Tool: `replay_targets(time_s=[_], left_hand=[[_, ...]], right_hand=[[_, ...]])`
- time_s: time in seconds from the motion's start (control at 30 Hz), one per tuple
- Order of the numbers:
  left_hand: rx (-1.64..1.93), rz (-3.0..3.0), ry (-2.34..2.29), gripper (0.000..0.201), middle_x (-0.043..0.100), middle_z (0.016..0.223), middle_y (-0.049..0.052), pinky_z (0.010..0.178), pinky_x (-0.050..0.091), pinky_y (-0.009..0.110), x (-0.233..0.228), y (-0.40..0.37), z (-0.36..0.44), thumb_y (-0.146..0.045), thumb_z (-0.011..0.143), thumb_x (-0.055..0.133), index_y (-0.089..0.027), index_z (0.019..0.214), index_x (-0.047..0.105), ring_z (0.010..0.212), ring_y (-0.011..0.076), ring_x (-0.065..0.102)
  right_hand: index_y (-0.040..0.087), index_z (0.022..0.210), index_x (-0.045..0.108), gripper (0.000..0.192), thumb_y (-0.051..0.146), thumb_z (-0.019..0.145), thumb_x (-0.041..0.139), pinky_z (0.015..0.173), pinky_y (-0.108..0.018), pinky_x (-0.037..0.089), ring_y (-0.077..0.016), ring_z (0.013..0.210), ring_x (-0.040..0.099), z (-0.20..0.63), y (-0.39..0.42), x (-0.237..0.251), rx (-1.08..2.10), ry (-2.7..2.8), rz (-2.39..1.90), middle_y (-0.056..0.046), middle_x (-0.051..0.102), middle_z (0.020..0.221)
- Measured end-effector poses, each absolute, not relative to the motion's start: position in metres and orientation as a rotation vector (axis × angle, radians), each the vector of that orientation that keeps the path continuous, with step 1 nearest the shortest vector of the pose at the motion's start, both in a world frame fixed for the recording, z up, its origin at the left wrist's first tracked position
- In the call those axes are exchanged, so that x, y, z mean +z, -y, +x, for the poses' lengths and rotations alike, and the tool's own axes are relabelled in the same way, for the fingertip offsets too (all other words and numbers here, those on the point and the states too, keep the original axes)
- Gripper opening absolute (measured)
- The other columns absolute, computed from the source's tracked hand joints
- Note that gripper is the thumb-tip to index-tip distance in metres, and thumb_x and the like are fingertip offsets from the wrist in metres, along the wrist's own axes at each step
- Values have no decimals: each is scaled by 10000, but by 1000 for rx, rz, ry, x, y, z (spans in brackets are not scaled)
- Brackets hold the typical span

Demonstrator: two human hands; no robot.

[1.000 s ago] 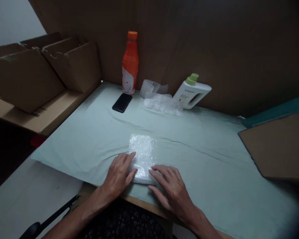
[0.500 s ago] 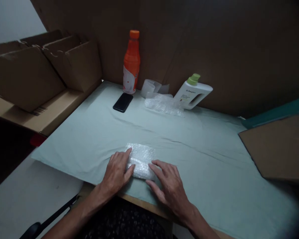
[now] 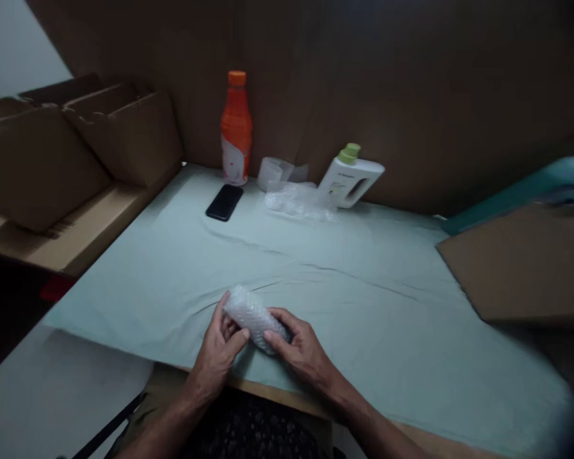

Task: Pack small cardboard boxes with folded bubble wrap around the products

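Note:
A small bundle of bubble wrap (image 3: 250,314), rolled into a thick tube, is held just above the pale green cloth (image 3: 344,280) near the table's front edge. My left hand (image 3: 219,349) grips its left end with thumb and fingers. My right hand (image 3: 300,349) holds its right end, fingers curled under it. Whatever is inside the wrap is hidden.
At the back stand an orange bottle (image 3: 235,129), a black phone (image 3: 224,202), a tape roll (image 3: 270,173), loose bubble wrap (image 3: 294,199) and a tilted white jug with a green cap (image 3: 350,180). Cardboard boxes (image 3: 76,146) line the left; a flat cardboard sheet (image 3: 521,261) lies right.
The bubble wrap went from a flat sheet under my palms to a rolled bundle lifted between both hands. The view has shifted slightly to the right.

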State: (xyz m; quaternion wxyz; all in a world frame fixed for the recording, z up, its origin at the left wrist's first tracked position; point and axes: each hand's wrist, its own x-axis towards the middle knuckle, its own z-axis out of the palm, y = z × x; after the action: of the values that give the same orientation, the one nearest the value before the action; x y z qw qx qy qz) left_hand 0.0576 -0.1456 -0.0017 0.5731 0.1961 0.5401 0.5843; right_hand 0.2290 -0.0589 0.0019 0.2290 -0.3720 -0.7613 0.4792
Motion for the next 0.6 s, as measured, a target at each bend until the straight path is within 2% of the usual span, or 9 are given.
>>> replay_targets(time_s=[0.03,0.1,0.17,0.23,0.3,0.37,0.5,0.6], left_hand=[[1354,457,-1287,1087,602,1385,155,1094,430,384,0,145,60,-463,709,805,-175,1561,195,1279,297,569],[1306,478,-1326,1067,636,1347,129,1049,465,367,2,145,64,-480,683,828,-196,1546,268,1235,301,598],[1275,509,-1331,1004,651,1330,108,1018,486,339,1,146,69,-488,683,836,-215,1516,345,1220,295,611],[1276,503,-1308,937,662,1317,100,1002,496,317,-4,146,78,-499,688,836,-220,1474,410,1232,288,609],[1247,475,-1281,916,693,1257,110,983,513,326,-10,144,90,-515,647,861,-202,1418,477,1216,299,622],[1214,461,-1283,896,727,1165,109,967,526,345,-15,140,102,-519,601,886,-188,1357,537,1150,305,658],[1224,382,-1340,800,760,968,45,851,570,324,-19,133,105,-465,559,912,-207,1253,609,934,255,721],[1228,344,-1376,693,745,815,-12,708,595,293,-23,131,86,-370,480,944,-247,1101,662,789,230,721]], right_hand=[[212,1203,669,367,375,874,656,1009,-408,478,-264,1141,623,232,63,3,1277,2081,-1034,-97,691,1217],[218,1308,614,568,408,789,745,1091,-452,404,-293,1275,534,241,68,4,1277,2033,-1059,-119,603,1370],[200,1386,552,724,464,748,772,1036,-420,446,-279,1224,568,252,71,3,1504,1928,-1030,-122,610,1353],[176,1305,608,619,503,792,721,876,-333,506,-220,1011,643,261,74,1,1702,1801,-1007,-78,696,1142],[165,1139,680,447,497,841,666,737,-270,493,-167,828,628,267,78,0,1685,1735,-1073,-26,703,937],[175,1050,702,365,470,838,680,711,-259,479,-154,785,611,276,80,0,1524,1784,-1148,-10,697,888],[213,1036,730,325,432,796,738,887,-330,505,-207,981,658,331,62,13,970,1888,-1304,-53,736,1080],[198,1018,718,289,420,857,624,841,-337,531,-210,961,676,413,25,30,503,1620,-1628,-82,734,1081]])
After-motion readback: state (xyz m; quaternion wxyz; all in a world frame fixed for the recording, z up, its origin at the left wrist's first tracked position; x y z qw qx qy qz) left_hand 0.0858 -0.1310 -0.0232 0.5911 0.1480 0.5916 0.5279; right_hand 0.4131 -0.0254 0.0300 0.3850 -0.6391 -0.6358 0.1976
